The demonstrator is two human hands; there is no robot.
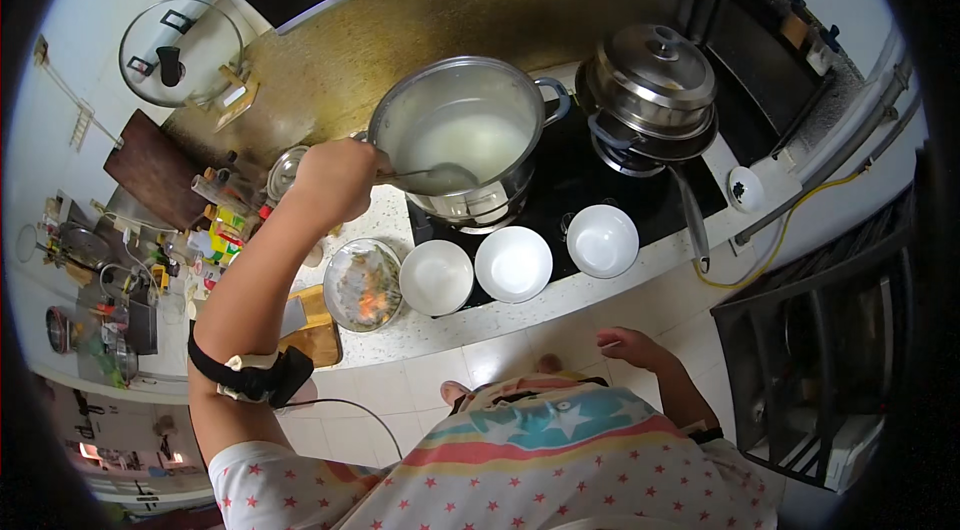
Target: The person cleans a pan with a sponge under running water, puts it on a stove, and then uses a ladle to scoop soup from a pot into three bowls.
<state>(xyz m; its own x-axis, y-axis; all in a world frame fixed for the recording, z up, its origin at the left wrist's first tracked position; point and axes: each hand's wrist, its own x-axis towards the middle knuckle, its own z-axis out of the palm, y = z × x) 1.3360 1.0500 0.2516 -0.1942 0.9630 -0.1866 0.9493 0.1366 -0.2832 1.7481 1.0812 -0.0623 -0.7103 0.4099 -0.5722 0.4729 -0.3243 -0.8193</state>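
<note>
My left hand (pixel 341 177) grips the handle of a metal ladle (pixel 454 177), whose head hangs inside the near rim of a large stainless-steel pot (pixel 457 63). Cloudy pale liquid (pixel 480 136) lies in the pot, which stands on the black glass hob. Three white bowls stand along the counter's front edge: a left one (pixel 436 278), a middle one (pixel 514 264) and a right one (pixel 603 241). Whether the left bowl holds liquid is unclear. My right hand (pixel 634 348) hangs low over the floor, away from the counter, its fingers partly curled; its grip is unclear.
A lidded steel pot (pixel 656 79) sits in a long-handled pan at the back right. Left of the bowls stand a covered round dish (pixel 363 284) of orange and green food and a wooden board (pixel 315 342). Bottles (pixel 225 230) crowd the left counter. A small white dish (pixel 745 189) is at the right.
</note>
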